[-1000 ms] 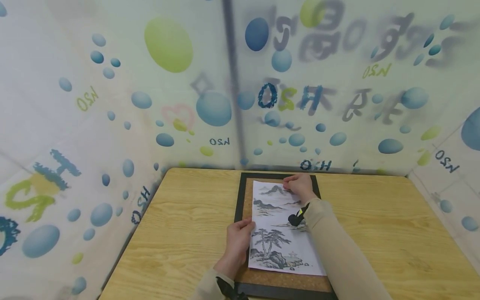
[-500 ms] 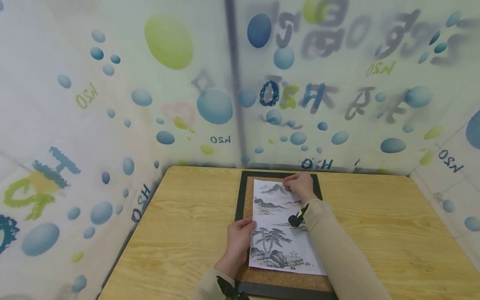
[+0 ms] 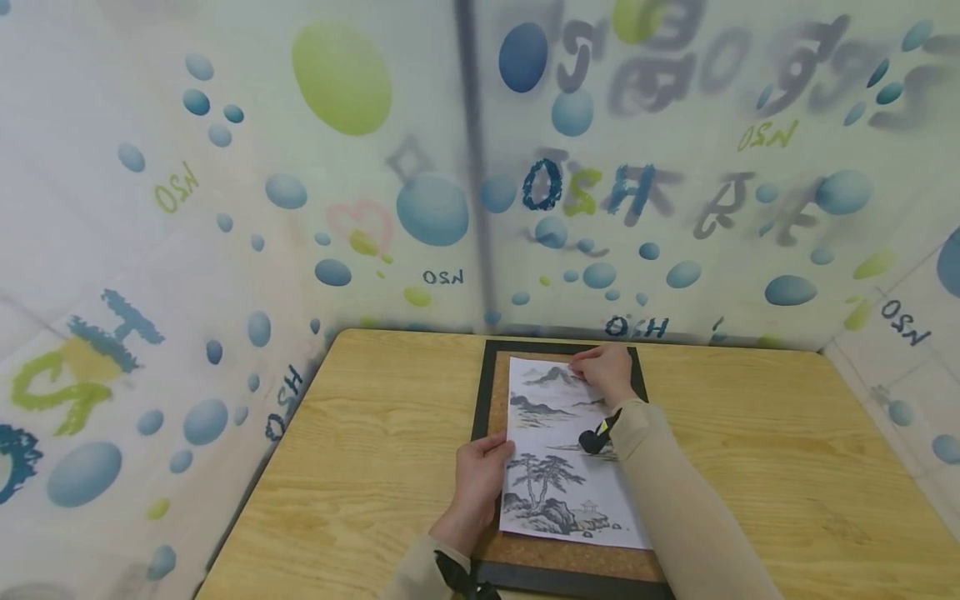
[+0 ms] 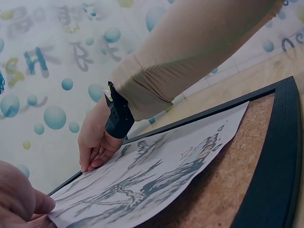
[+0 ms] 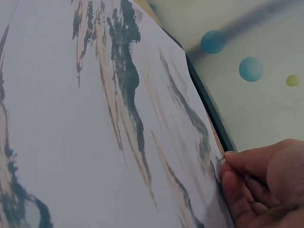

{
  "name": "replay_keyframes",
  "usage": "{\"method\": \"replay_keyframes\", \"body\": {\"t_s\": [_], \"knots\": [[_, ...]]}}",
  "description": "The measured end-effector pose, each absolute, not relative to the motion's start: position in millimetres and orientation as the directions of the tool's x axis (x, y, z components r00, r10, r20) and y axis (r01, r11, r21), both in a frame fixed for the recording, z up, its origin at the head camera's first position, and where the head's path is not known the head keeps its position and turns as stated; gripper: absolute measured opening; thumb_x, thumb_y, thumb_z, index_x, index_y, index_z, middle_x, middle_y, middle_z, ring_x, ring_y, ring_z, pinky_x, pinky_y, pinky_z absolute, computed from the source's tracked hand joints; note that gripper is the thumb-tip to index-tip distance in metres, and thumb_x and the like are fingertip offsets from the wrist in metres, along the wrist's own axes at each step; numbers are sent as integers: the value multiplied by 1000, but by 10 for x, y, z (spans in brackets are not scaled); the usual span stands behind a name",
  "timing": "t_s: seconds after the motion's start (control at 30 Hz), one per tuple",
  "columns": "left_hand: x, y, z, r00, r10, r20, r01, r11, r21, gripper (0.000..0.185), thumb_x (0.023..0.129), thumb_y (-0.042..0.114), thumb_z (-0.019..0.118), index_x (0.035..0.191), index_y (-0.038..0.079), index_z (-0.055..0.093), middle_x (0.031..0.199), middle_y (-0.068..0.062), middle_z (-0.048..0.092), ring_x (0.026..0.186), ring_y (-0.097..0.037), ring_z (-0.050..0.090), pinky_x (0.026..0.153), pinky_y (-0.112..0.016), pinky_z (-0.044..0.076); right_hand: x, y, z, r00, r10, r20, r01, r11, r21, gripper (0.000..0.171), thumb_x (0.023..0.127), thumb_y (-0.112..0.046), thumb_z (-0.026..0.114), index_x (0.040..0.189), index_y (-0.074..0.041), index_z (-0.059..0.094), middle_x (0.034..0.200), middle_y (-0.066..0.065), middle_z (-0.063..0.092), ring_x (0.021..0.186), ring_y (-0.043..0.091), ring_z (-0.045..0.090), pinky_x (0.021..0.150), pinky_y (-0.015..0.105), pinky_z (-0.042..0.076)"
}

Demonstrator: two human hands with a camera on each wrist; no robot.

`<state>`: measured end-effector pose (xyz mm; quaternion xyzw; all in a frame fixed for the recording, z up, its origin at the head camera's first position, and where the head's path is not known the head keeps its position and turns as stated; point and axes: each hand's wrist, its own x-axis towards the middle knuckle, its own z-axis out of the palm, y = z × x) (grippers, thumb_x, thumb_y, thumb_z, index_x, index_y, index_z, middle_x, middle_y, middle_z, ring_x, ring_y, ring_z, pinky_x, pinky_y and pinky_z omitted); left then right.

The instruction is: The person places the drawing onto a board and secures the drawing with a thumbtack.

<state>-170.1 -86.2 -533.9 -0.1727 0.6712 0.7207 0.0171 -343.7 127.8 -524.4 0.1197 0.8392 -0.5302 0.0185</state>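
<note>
A white sheet of paper (image 3: 555,433) printed with an ink landscape lies over a cork board (image 3: 498,392) with a black frame. My left hand (image 3: 478,479) pinches the sheet's left edge, thumb on top. In the left wrist view its thumb (image 4: 43,203) shows at the paper's corner, and the near edge of the sheet curves up off the cork. My right hand (image 3: 606,371) is at the top edge of the sheet. In the right wrist view its fingertips pinch a push pin (image 5: 223,158); only a thin dark point shows, and the head is hidden by the fingers.
The board lies on a light wooden table (image 3: 375,417), near its back edge. A pale curtain (image 3: 375,317) with blue and green dots stands behind and at both sides. My right sleeve (image 3: 675,483) covers the right edge of the sheet and frame.
Both hands keep their places on the sheet. A bit of red seen at my right fingertips a second ago is now hidden. The head view has shifted slightly.
</note>
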Motion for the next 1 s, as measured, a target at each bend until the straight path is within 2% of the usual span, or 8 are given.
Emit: {"method": "replay_keyframes", "body": {"t_s": [0.43,0.8,1.0], "knots": [[-1720,-831,-5345,-932,-226,-284,-278,-57,959,32,100,2,68,128,-14,67,114,-22,75,101,-26,73,83,-37,60,-3462,1346,-5364,-966,250,-63,168,421,-891,11,85,-7,88,91,2,83,82,12,78,63,14,70,59,25,54],[-1715,-858,-5340,-931,-206,-300,-291,-74,954,33,101,4,67,130,-13,67,108,-17,76,94,-23,73,77,-34,60,-3452,1295,-5437,-974,224,26,91,496,-863,8,85,-10,88,84,-3,84,80,7,77,80,26,68,69,33,50],[-1713,-858,-5349,-932,-206,-298,-288,-78,955,33,101,3,67,130,-13,67,108,-17,76,95,-23,74,78,-35,60,-3442,1272,-5434,-974,213,79,42,514,-857,6,84,-7,87,82,-2,84,79,9,77,83,30,69,73,42,54]]}}
